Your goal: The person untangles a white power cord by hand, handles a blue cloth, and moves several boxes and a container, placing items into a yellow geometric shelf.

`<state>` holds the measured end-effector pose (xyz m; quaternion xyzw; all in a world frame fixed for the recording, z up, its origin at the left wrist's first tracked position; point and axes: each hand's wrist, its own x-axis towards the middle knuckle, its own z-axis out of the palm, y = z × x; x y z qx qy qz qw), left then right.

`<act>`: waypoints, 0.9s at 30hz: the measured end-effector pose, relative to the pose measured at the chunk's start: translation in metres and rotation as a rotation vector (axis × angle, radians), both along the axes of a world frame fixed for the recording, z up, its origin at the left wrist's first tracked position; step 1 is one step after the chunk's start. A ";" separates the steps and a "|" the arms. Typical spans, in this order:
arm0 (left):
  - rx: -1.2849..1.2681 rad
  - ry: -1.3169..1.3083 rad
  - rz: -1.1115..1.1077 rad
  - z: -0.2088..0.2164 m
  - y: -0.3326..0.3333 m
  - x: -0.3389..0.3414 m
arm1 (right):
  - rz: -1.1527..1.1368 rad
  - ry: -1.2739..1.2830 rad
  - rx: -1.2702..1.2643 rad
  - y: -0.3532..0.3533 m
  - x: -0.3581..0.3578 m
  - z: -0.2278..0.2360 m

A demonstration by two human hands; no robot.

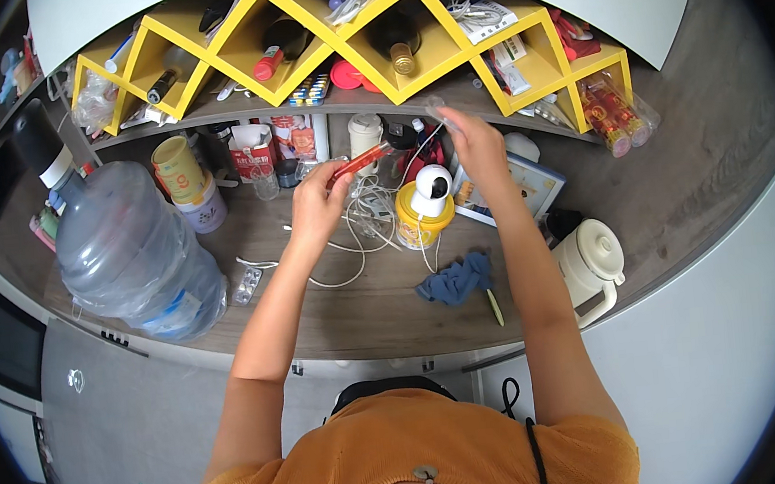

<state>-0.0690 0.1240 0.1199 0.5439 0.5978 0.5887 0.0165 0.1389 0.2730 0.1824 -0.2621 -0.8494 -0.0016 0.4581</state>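
The left grip (316,204) pinches a slim red, clear-ended tube (365,160) over the counter (371,322). The right grip (479,146) pinches a small transparent piece (436,106).

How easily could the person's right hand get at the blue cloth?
Probably yes: the blue cloth lies uncovered on the desk, though the right hand must draw back and seems to hold something clear.

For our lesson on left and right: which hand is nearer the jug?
Left. The left hand is right of the jug; the right hand is farther right, near the white camera.
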 end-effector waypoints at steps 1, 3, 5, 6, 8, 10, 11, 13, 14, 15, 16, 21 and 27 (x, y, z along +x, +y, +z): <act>0.005 0.048 0.031 -0.011 -0.004 -0.005 | 0.067 0.057 -0.112 -0.015 0.001 -0.006; 0.001 0.129 0.093 -0.033 -0.016 -0.011 | 0.224 0.117 -0.141 -0.029 0.006 -0.044; -0.144 0.194 0.169 -0.062 -0.035 -0.009 | 0.178 -0.152 -0.416 -0.051 0.012 -0.086; -0.217 0.228 0.200 -0.077 -0.044 -0.007 | 0.167 -0.385 -0.453 -0.062 0.013 -0.103; -0.345 0.242 0.220 -0.111 -0.058 -0.002 | 0.195 -0.617 -0.470 -0.073 0.014 -0.152; -0.402 0.292 0.259 -0.139 -0.068 0.005 | 0.187 -0.685 -0.437 -0.085 0.012 -0.195; -0.398 0.333 0.284 -0.152 -0.072 0.009 | 0.209 -0.611 -0.353 -0.091 0.012 -0.209; -0.386 0.399 0.319 -0.175 -0.080 0.014 | 0.216 -0.570 -0.262 -0.103 0.009 -0.229; -0.380 0.423 0.327 -0.187 -0.083 0.015 | 0.200 -0.605 -0.254 -0.107 0.007 -0.239; -0.373 0.447 0.332 -0.193 -0.085 0.016 | 0.182 -0.641 -0.248 -0.110 0.006 -0.248; -0.373 0.454 0.329 -0.198 -0.086 0.017 | 0.174 -0.688 -0.248 -0.111 0.007 -0.256; -0.430 0.502 0.317 -0.212 -0.091 0.018 | 0.190 -0.908 -0.430 -0.115 0.007 -0.227; -0.316 0.398 0.313 -0.180 -0.080 0.015 | -0.070 -0.331 -0.140 -0.060 0.005 -0.121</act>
